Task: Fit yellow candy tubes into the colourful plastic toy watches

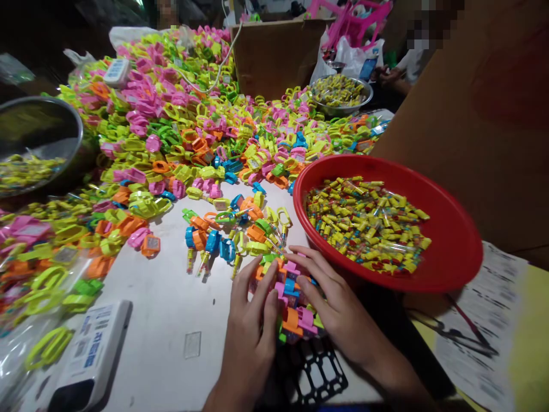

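Observation:
A tight block of toy watches in orange, pink, blue and green lies in front of me, partly covered by my hands. My left hand rests along its left side, fingers apart and slightly bent, fingertips at its upper edge. From the right, my right hand lies over the block's edge with fingers stretched and spread. Below the block, a black grid frame with open cells shows in part. Just beyond my fingertips sits a loose group of toy watches, some with small yellow-wrapped tubes attached.
A red basin holds many yellow-wrapped tubes. Metal bowls stand at left and back right. A large heap of toy watches spreads before a cardboard box. A white device lies front left. Another person's hand shows back right.

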`<act>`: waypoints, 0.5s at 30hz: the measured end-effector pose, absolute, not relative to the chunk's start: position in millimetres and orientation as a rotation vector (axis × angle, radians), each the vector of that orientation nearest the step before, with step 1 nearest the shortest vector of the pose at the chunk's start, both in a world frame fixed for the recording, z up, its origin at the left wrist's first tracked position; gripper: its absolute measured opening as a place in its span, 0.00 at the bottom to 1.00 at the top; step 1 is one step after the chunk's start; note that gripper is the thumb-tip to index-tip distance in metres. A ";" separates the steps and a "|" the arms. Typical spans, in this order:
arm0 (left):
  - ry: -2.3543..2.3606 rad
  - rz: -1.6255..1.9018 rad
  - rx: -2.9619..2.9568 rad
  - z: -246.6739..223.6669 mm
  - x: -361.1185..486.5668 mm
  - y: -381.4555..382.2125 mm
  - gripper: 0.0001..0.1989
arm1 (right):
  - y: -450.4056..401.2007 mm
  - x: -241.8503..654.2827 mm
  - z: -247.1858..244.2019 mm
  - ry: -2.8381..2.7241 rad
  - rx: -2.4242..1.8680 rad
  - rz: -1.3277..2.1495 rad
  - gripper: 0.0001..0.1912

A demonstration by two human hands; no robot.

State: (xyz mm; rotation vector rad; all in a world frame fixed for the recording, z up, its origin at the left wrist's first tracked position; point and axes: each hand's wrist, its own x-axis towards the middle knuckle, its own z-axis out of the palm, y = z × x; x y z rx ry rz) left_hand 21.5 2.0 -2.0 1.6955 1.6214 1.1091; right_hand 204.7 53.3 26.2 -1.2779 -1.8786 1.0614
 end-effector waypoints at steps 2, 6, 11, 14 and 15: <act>1.613 1.117 1.706 -2.4 22.1 2.7 0.23 | 53.7 205.0 25.6 -1.875 -1.276 1.104 0.24; 1.532 1.122 1.668 -0.8 15.0 2.3 0.21 | 54.4 203.7 26.2 -1.805 -1.267 1.145 0.28; 1.527 1.246 1.446 -4.1 -10.3 -0.5 0.21 | 33.8 216.2 24.1 -1.590 -1.257 1.234 0.28; 1.649 1.239 1.341 -14.9 -28.5 3.8 0.21 | 8.7 225.2 9.6 -1.384 -1.243 1.203 0.26; 1.692 1.182 1.379 -19.6 -33.4 6.5 0.21 | -1.2 227.2 1.4 -1.325 -1.248 1.149 0.25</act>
